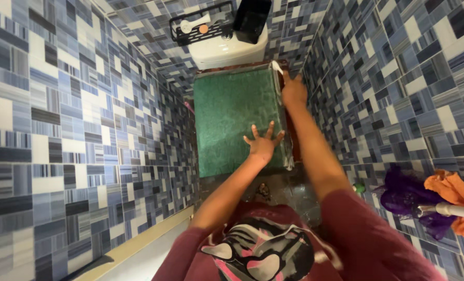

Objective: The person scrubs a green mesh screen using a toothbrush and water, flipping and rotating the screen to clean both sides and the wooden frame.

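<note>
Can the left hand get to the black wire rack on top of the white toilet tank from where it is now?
Probably yes. The left hand lies spread on the green floor mat, and nothing stands between it and the black wire rack on the white toilet tank, though it would mean a long stretch forward.

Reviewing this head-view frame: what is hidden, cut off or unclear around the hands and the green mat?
- Right hand: fingertips hidden behind the green mat edge; grip unclear.
- Floor under the mat: covered.
- Mop: handle cut by the right edge.
- Black rack items: too small to identify.
- Left hand: lies spread on the mat.
</note>
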